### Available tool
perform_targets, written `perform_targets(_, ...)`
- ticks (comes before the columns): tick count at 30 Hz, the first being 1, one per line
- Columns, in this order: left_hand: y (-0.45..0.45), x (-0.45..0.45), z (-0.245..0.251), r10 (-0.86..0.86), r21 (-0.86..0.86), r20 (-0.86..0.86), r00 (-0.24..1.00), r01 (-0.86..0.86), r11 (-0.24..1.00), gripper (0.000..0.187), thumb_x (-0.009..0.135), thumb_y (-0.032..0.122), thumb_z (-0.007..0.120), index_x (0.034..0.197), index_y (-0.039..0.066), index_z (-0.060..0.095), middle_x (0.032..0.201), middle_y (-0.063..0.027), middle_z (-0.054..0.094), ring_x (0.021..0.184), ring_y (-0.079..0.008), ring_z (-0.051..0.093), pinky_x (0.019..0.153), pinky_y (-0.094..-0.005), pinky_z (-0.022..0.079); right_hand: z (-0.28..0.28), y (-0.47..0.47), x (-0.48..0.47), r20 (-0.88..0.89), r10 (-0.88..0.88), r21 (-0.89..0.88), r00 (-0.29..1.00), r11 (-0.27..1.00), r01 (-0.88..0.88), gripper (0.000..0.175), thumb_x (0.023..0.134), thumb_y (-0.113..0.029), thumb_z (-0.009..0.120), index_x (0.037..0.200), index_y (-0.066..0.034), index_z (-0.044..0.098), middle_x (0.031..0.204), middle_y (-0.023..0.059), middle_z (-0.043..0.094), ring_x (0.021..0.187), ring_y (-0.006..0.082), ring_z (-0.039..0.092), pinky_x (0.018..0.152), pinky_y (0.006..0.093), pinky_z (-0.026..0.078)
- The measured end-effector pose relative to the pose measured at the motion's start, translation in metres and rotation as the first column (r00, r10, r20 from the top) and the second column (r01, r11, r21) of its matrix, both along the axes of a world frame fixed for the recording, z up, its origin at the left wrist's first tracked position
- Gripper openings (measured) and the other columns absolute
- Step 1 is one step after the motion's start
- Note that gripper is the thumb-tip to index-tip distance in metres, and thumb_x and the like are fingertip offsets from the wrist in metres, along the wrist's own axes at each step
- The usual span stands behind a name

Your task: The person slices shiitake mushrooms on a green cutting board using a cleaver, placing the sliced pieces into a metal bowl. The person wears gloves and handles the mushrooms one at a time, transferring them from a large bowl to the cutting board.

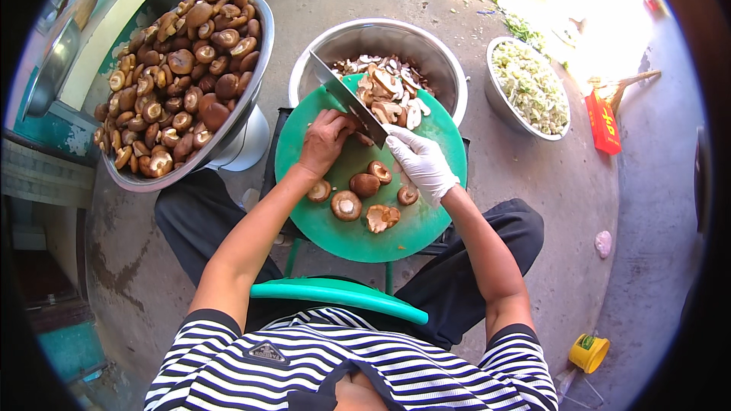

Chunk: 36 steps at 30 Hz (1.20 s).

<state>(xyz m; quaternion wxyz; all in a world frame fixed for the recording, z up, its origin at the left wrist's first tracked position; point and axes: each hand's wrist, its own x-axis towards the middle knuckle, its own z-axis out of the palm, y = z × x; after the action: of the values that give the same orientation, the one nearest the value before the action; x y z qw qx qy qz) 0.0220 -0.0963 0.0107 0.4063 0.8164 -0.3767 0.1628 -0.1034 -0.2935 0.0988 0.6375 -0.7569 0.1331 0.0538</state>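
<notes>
My right hand (pixel 421 164), in a white glove, grips a cleaver (pixel 349 99) whose broad blade slants up and left over a round green cutting board (pixel 308 222). Bare, with its fingers curled, my left hand (pixel 326 142) holds a shiitake mushroom (pixel 364 138) against the board, close to the blade. Most of that mushroom is hidden by the fingers and the cleaver. Beyond the blade lies a pile of sliced mushrooms (pixel 388 94). Several whole mushrooms (pixel 346 206) rest on the near half of the board.
A steel basin (pixel 377 23) with sliced mushrooms stands behind the board, partly under its far edge. At left, a wide basin (pixel 267 22) heaped with whole mushrooms sits on a white bucket (pixel 248 142). A bowl of chopped pale vegetable (pixel 528 125) and a red box (pixel 602 122) are at right.
</notes>
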Motion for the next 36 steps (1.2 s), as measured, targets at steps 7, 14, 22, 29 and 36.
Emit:
perform_targets(7,0.004,-0.002,-0.006,0.005,-0.002,0.004,1.000,-0.005,1.000,0.009,0.082,0.001,0.071,0.089,0.005,0.069,0.095,-0.0095,0.068,0.090,-0.0318,0.065,0.078,-0.0398,0.053,0.005,0.001,-0.001,-0.048,0.010,0.046,0.999,0.999,-0.008,0.040,0.105,-0.031,0.062,0.140,-0.0110,0.062,0.069,-0.0035,0.056,0.049,0.0034,0.047,0.045,0.0200,0.038)
perform_targets(14,0.003,-0.002,-0.011,0.003,-0.035,-0.043,0.999,-0.004,0.999,0.008,0.083,0.000,0.070,0.090,0.004,0.068,0.094,-0.0103,0.067,0.088,-0.0319,0.067,0.075,-0.0410,0.054,0.005,0.002,-0.005,-0.111,0.009,0.040,0.994,0.999,-0.005,0.039,0.103,-0.029,0.064,0.137,-0.0079,0.064,0.083,-0.0010,0.062,0.066,0.0049,0.052,0.060,0.0224,0.041)
perform_targets(22,0.005,-0.001,-0.009,-0.001,-0.035,-0.022,1.000,0.000,0.999,0.008,0.083,0.000,0.071,0.089,0.004,0.067,0.093,-0.0108,0.067,0.089,-0.0332,0.066,0.076,-0.0409,0.054,0.007,0.003,-0.004,-0.058,0.044,0.093,0.997,0.995,-0.039,0.040,0.104,-0.031,0.064,0.137,-0.0095,0.063,0.071,-0.0038,0.058,0.050,0.0031,0.047,0.044,0.0196,0.036)
perform_targets(29,0.044,-0.010,0.019,0.022,-0.030,-0.121,0.992,-0.026,0.999,0.015,0.082,0.001,0.074,0.095,0.004,0.067,0.097,-0.0111,0.065,0.089,-0.0309,0.065,0.076,-0.0397,0.055,0.010,-0.004,-0.003,-0.083,0.036,0.172,0.996,0.985,-0.021,0.041,0.103,-0.028,0.064,0.138,-0.0052,0.063,0.100,-0.0032,0.066,0.084,0.0032,0.055,0.074,0.0205,0.046)
perform_targets(36,0.102,-0.069,0.052,-0.215,0.262,-0.352,0.911,0.317,0.912,0.038,0.072,0.009,0.086,0.106,0.005,0.069,0.111,-0.0105,0.063,0.107,-0.0312,0.061,0.088,-0.0392,0.054,0.006,-0.001,-0.007,-0.094,0.165,0.147,0.982,0.978,-0.150,0.041,0.102,-0.030,0.066,0.135,-0.0052,0.066,0.083,-0.0050,0.066,0.056,0.0021,0.048,0.049,0.0207,0.040)
